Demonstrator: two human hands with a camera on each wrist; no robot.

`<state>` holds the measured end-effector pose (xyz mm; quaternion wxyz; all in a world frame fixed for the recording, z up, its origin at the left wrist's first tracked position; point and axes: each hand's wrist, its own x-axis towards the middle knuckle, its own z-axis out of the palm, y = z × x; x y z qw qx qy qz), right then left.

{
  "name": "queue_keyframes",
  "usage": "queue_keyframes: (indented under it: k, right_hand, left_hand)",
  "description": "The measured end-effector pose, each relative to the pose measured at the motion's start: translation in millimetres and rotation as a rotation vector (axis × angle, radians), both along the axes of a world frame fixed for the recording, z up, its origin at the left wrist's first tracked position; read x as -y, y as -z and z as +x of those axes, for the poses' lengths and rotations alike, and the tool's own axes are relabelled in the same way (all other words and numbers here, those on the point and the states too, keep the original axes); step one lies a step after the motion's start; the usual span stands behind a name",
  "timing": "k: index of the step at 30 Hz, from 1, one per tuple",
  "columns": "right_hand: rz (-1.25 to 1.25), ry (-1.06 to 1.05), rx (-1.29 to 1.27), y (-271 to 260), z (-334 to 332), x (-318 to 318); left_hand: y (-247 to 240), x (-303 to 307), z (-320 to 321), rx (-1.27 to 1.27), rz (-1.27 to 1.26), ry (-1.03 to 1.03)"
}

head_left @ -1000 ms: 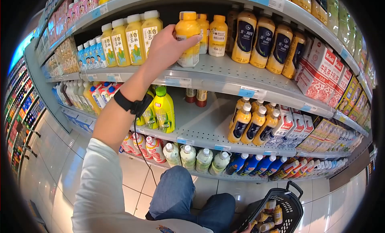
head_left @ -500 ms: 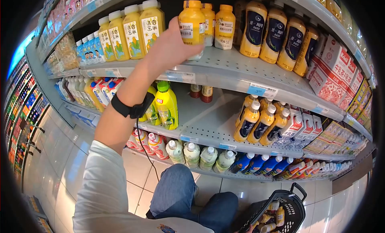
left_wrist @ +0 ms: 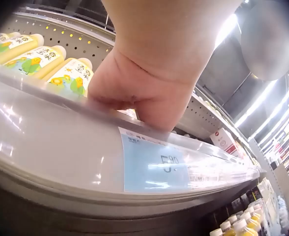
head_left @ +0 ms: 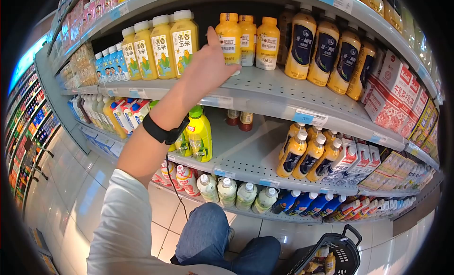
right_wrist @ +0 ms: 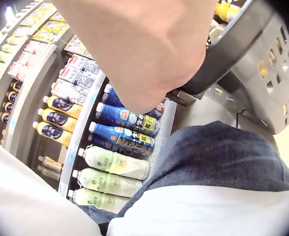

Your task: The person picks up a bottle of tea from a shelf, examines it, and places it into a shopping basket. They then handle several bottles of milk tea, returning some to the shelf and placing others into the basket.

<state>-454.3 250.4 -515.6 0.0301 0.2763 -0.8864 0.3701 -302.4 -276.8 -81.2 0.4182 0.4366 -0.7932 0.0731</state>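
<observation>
My left hand [head_left: 208, 64] reaches up to the upper shelf [head_left: 265, 93] and holds the lower part of a yellow bottle [head_left: 229, 36]. The bottle stands upright at the front of a row of like bottles. My thumb points up along its left side. In the left wrist view my left hand [left_wrist: 144, 88] curls over the shelf edge and hides the bottle. My right hand [right_wrist: 144, 59] grips the dark handle [right_wrist: 233, 54] of a shopping basket [right_wrist: 267, 78] low at my right. The head view shows the basket [head_left: 343, 244] but not the right hand.
Yellow corn-drink bottles [head_left: 161, 48] stand left of my hand and dark-labelled bottles [head_left: 302, 43] right of it. A blue price tag [left_wrist: 154, 164] fronts the shelf. Lower shelves carry a green-capped bottle [head_left: 198, 133] and blue bottles [right_wrist: 124, 120]. My knee [head_left: 208, 232] is bent over the tiled floor.
The yellow bottle has gone from the shelf's front edge back into its row. My left hand has slid down to its lower part, and the thumb has lifted.
</observation>
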Motion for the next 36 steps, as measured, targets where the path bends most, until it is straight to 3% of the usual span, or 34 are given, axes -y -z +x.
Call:
queue_keyframes:
  k: [7,9,18,25,33,36]
  right_hand:
    - [0.023,0.000,0.047,8,0,-7]
    - [0.032,-0.003,0.059,-1,1,-4]
    - [0.000,-0.006,0.110,3,-1,-3]
    - [-0.011,0.007,0.164,4,-1,-3]
    - [0.014,0.016,0.129,5,0,-4]
    - [0.027,0.028,0.118,11,-1,-6]
  left_hand:
    - [-38,12,7,0.120,-0.369,0.012]
    - [-49,18,7,0.254,-0.474,-0.010]
    - [-81,12,-6,0.549,-0.238,-0.161]
    - [-86,25,-6,0.580,-0.304,-0.161]
    - [-87,70,-15,0.578,-0.173,-0.268]
    - [-84,101,-20,0.582,-0.235,-0.286]
